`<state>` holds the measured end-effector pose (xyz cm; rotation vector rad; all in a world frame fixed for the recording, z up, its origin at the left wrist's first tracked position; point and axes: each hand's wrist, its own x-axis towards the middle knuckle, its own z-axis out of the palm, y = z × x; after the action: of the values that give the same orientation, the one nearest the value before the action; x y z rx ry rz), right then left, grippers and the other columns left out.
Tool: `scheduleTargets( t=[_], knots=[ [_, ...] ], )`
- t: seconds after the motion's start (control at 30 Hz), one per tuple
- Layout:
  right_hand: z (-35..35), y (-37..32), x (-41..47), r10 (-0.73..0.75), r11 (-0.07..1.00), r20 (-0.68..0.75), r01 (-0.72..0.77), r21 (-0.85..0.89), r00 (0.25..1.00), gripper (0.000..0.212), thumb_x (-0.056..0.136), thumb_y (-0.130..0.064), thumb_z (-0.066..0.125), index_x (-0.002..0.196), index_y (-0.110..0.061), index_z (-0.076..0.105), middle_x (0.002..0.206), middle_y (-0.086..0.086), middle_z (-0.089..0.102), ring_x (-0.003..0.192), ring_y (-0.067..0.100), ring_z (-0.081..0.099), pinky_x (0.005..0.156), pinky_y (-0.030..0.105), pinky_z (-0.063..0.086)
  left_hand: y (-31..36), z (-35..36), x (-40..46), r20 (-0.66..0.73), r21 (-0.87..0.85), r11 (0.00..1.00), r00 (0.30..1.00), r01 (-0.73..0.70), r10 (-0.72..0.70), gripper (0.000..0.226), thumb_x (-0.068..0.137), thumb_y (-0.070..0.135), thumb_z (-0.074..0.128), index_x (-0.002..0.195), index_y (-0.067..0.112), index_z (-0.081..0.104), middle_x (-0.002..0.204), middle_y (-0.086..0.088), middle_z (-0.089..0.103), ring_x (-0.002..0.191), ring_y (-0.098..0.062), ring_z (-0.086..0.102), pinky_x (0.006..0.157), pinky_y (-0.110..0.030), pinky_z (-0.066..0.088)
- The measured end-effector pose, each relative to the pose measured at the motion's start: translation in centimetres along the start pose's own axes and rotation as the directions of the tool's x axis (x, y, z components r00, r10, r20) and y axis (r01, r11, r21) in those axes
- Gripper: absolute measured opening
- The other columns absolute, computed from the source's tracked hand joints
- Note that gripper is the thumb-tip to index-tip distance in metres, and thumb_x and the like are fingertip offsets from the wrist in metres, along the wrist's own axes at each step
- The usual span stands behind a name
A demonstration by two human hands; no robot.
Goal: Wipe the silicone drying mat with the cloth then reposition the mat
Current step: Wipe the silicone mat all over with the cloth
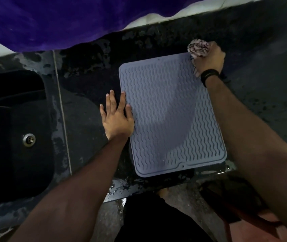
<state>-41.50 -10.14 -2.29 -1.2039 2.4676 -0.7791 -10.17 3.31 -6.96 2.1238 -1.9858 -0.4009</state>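
The silicone drying mat (170,116) is laid flat on the dark, wet countertop (87,81), to the right of the black sink (13,130), with its near edge close to the front edge of the counter. The left hand (116,117) is spread open, fingers apart, and is pressed half on the left border of the mat and half on the counter. It is judged that the mat is pinned in this way so that it does not slide while it is rubbed. Nothing is gripped by this hand.

The cloth (198,48) is bunched into a ball and is clamped in the closed right hand (209,58), at the far right corner of the mat. A bunched cloth gives a firm pad, and the corner is probably the start or the end of a stroke; which one cannot be told. A dark band (209,75) is worn on the right wrist.

Small drops are seen on the near part of the mat, so the wiping is judged not finished, and the repositioning is not yet done.

A purple fabric (43,20) hangs over the far side of the counter. No brand, label or writing can be read anywhere; only wavy ridges are moulded in the mat.
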Motion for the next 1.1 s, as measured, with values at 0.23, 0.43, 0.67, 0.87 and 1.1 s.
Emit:
scheduleTargets(
  t=[0.23,0.43,0.67,0.87,1.1],
  knots=[
    [4.3,-8.3,-7.4,-0.165,0.98,0.04,0.159,0.119,0.985,0.026,0.082,-0.019,0.07,0.108,-0.016,0.065,0.105,-0.004,0.072,0.085,0.003,0.061,0.061,0.002,0.037,-0.1,0.1,0.1,0.004,-0.001,1.0,1.0,-0.006,0.006,0.053,0.109,0.042,0.03,0.161,0.033,0.023,0.17,-0.003,0.009,0.157,-0.02,0.003,0.127,-0.049,0.001],
    [8.4,-11.6,-12.7,-0.489,0.86,0.288,0.511,0.001,0.823,0.032,0.082,-0.018,0.069,0.112,-0.014,0.061,0.111,0.009,0.066,0.104,0.027,0.061,0.079,0.037,0.055,-0.2,0.2,0.1,-0.004,0.027,1.0,1.0,0.0,0.0,0.053,0.109,0.042,0.029,0.16,0.032,0.025,0.17,-0.002,0.009,0.157,-0.019,0.003,0.126,-0.049,0.001],
    [3.4,-3.7,-4.0,-0.343,0.892,0.165,0.376,-0.252,0.925,0.03,0.085,-0.038,0.068,0.105,-0.016,0.066,0.103,0.009,0.071,0.094,0.025,0.068,0.076,0.033,0.058,-0.2,0.2,0.0,0.006,0.012,1.0,1.0,0.0,-0.001,0.053,0.109,0.044,0.026,0.161,0.034,0.023,0.171,-0.003,0.008,0.157,-0.019,0.003,0.126,-0.051,-0.002],
    [-0.1,-0.8,-1.4,-0.167,0.957,0.039,0.171,-0.236,0.985,0.036,0.083,-0.023,0.071,0.114,-0.007,0.064,0.113,0.017,0.068,0.105,0.03,0.063,0.079,0.036,0.055,-0.1,0.1,0.0,0.013,-0.001,1.0,1.0,0.001,-0.001,0.053,0.108,0.043,0.027,0.161,0.032,0.022,0.171,-0.004,0.007,0.157,-0.02,0.002,0.126,-0.052,-0.003],
    [5.9,-10.5,-11.2,-0.499,0.842,0.244,0.532,-0.09,0.832,0.024,0.085,-0.019,0.064,0.109,-0.016,0.061,0.105,0.007,0.068,0.099,0.024,0.063,0.075,0.033,0.054,-0.1,0.1,0.1,0.024,0.019,1.0,1.0,0.004,-0.004,0.054,0.108,0.044,0.025,0.161,0.034,0.022,0.171,-0.002,0.005,0.157,-0.018,0.001,0.126,-0.052,-0.002]
  ],
)
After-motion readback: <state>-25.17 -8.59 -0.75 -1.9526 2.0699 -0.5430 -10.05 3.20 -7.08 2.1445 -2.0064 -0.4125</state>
